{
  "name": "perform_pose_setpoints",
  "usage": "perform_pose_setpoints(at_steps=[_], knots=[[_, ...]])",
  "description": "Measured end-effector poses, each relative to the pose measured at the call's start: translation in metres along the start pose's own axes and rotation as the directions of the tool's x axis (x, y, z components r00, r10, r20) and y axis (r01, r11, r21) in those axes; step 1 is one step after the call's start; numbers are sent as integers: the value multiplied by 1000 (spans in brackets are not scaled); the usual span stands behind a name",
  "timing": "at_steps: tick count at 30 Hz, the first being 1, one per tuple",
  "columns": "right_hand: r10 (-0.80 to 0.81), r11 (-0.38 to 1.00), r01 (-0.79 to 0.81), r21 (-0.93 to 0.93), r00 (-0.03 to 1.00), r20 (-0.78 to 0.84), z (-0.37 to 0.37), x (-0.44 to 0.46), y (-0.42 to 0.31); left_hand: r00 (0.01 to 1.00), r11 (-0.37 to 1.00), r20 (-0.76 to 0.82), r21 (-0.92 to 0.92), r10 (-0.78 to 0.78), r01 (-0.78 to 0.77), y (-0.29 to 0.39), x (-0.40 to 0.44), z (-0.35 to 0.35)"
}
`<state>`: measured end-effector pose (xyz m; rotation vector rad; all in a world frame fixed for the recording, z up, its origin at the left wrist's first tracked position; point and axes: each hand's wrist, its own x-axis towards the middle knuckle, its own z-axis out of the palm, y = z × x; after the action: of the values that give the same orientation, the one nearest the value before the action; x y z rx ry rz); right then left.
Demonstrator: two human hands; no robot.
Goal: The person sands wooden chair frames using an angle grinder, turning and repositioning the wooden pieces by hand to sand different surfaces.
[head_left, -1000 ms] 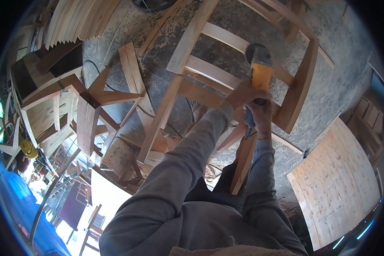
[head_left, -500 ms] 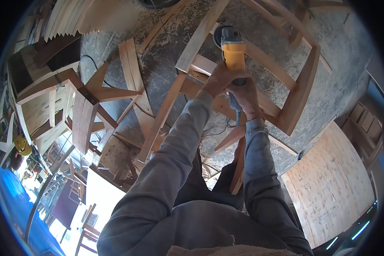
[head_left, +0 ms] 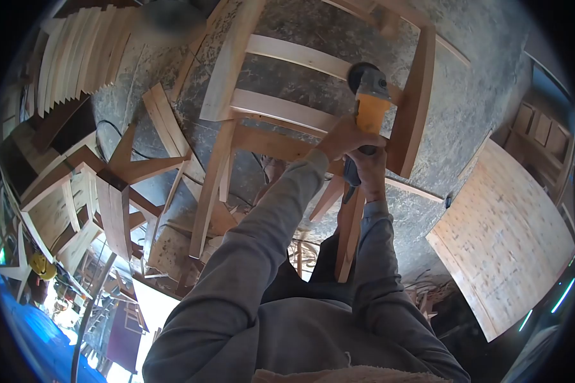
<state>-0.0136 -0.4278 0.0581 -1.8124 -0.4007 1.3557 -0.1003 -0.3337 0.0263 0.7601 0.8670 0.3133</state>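
Observation:
A yellow and grey angle grinder (head_left: 372, 112) with a dark round disc is held out over a wooden chair frame (head_left: 287, 115). My left hand (head_left: 345, 137) wraps around the grinder's body from the left. Lower down, my right hand (head_left: 372, 171) grips its dark rear handle. The disc is near the right end of a pale crosspiece (head_left: 300, 54); I cannot tell whether it touches the wood. The frame's legs and rails spread beneath both forearms.
On the left, more chair parts (head_left: 115, 191) are clustered together. A stack of pale curved slats (head_left: 83, 54) sits at upper left. A large plywood sheet (head_left: 501, 236) leans at the right. A dark cord (head_left: 118, 131) runs along the concrete floor (head_left: 473, 96).
The grinder and both hands have moved right across the frame, from its left side to near its right post. The view has shifted too. Both hands keep their grip.

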Motion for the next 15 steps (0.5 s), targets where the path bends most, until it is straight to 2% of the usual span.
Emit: perform_pose_setpoints(at_steps=[5,11,14,15], knots=[[32,997,-28,67,998,-62,-17,-2,-3,996,991,52,109,-77,71,2,14,18],[59,985,-36,168,989,-134,-23,-2,-6,988,993,115,70,-102,95,-5,30,27],[55,983,-26,183,986,-155,-25,-2,-6,981,954,95,265,-167,137,30,18,30],[61,983,-33,180,987,-151,-26,-3,-4,983,960,100,254,-151,122,24,18,31]])
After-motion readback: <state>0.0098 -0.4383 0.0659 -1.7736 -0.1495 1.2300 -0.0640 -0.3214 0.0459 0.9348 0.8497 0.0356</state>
